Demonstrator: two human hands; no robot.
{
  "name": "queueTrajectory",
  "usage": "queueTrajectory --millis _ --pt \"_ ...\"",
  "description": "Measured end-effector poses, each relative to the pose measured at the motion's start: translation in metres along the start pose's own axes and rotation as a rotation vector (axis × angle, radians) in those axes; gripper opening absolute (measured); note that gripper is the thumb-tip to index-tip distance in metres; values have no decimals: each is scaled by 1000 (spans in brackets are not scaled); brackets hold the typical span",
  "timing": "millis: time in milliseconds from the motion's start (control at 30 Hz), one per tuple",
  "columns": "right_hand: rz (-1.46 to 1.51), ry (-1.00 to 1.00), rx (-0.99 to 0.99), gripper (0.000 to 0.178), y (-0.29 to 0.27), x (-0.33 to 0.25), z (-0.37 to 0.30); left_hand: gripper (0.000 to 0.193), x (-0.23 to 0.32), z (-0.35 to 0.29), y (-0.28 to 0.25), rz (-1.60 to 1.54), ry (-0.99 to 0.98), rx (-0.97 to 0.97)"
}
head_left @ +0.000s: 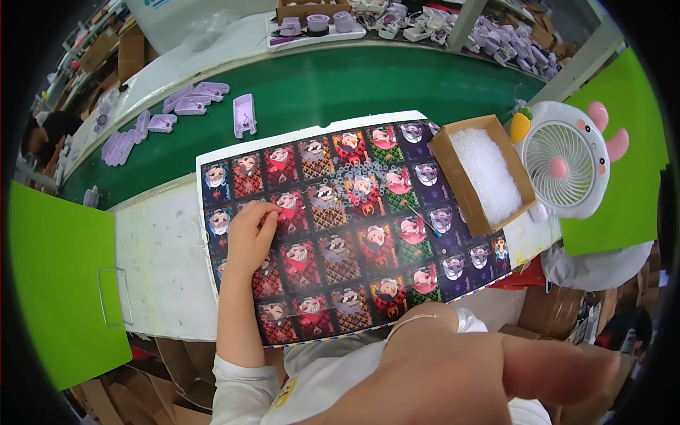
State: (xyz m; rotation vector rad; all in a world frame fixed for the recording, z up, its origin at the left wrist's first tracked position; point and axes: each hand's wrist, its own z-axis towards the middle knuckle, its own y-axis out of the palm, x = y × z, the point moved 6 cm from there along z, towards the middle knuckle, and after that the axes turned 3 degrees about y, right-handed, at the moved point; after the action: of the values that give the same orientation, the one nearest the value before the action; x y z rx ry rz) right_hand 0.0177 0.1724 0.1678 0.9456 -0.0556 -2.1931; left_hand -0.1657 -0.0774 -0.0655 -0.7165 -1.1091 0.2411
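Note:
My left hand [253, 232] rests on a printed mat [386, 242] patterned with rows of cartoon figures. Its fingers are curled in toward the thumb, and nothing shows between them. Very near the camera is my right hand [489, 368], large and blurred. One digit points to the right; the other fingers are hidden. A heap of small greyish rings [361, 180] lies on the upper middle of the mat. Right of the rings lies a thin tool [425, 221] with a blue end. An open cardboard box [525, 185] full of small whitish translucent pieces [487, 173] stands at the mat's right edge.
A white rabbit-shaped fan [559, 166] stands right of the box. Beyond the mat runs a green belt [312, 81] carrying lilac plastic shells [244, 115]. More lilac parts [513, 46] are piled at the far right. Bright green panels [57, 283] flank the table. Another person [53, 131] is at far left.

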Motion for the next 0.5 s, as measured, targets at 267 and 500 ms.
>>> queueTrajectory --millis 267,500 --pt "-57 16 24 20 4 25 29 11 2 5 2 -34 18 6" --pt "-104 32 39 17 19 64 67 11 7 10 5 -14 7 -15"
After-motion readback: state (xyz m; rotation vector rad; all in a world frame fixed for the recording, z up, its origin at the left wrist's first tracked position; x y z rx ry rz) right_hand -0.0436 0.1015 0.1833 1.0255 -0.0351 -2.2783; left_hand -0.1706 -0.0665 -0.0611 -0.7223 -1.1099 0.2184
